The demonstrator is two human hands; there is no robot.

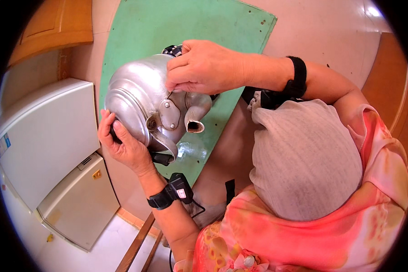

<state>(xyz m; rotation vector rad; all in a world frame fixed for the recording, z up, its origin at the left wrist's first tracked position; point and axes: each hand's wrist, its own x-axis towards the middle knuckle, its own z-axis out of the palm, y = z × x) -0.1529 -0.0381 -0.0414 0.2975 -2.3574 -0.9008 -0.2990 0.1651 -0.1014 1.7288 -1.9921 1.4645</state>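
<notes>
A dented silver aluminium kettle (138,79) lies tilted on a green table, its spout (197,115) pointing toward me. My left hand (127,145) grips it at the lid, fingers curled round the dark knob (116,133). The carrying handle (167,144) hangs down on the near side, with a black grip at its end. Above a riveted bracket (170,114), my right hand (201,68) is closed in a pinch. A thin dark tip shows below its fingers, against the kettle; the rest of that object is hidden.
The green tabletop (204,22) reaches away behind the kettle. A dark patterned item (172,50) shows behind my right hand. At the left stands a white two-door refrigerator (50,136). Grey cloth (306,158) bulges up close on the right, and a wooden bar (136,245) runs below.
</notes>
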